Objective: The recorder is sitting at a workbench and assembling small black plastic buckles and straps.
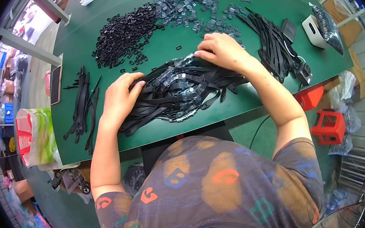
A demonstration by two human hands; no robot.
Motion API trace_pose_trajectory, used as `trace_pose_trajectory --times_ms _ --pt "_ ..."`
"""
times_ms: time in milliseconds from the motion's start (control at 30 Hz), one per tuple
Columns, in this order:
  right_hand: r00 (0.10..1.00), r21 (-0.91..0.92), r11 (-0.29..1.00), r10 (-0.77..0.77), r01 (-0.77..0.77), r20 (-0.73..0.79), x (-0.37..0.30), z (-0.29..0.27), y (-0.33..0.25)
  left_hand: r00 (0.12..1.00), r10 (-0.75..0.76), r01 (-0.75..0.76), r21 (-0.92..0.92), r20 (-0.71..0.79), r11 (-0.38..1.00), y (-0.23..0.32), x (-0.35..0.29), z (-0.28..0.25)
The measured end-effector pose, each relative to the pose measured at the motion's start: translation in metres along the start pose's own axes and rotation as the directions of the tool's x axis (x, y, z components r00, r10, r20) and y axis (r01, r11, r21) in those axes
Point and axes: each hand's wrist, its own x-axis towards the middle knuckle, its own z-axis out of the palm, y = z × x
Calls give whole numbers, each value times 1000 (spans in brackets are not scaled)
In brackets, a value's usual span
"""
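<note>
The person's left grip is resting at the upper left of a loose bundle of flat black straps with clear plastic clips clustered along its middle. Its fingers are bending inward and its thumb is standing a little apart from the forefinger, both tips touching the black straps; whether they are grasping any strap, I cannot tell. The right grip is bending over the bundle's upper edge, thumb and forefinger nearly meeting beside a clear clip. Whether those tips are pinching the clip or only touching it, I cannot make out.

The curled fingers of the right grip are hiding their own undersides, and the straps are overlapping so closely that single ends are blurring together. The topmost pile of clear plastic clips is running out at the upper border, cut off there.

The bundle is lying on the green desk between the two grips, spreading below both toward the person's body, its right-hand strap ends reaching under the right forearm. A heap of small black plastic buckles is lying beyond it, while more black straps are lying to the left and right.
</note>
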Motion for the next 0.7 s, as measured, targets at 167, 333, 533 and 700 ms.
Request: trace_pose_trajectory --times_ms 167,333,533,700 --pt "993 -171 979 -111 115 36 -25 12 -7 994 42 -32 99 -97 995 15 -20 -27" --pt "979 -239 950 -185 201 90 -32 8 -32 998 -40 42 30 -57 999 -7 -49 -16" --pt "981 -78 978 -196 195 -9 -37 -3 -8 969 -88 103 58 -229 993 -2 -46 -36" --pt "920 56 973 -194 226 -342 -17 -47 -7 862 -98 91 -39 -497 995 1 -43 -49"
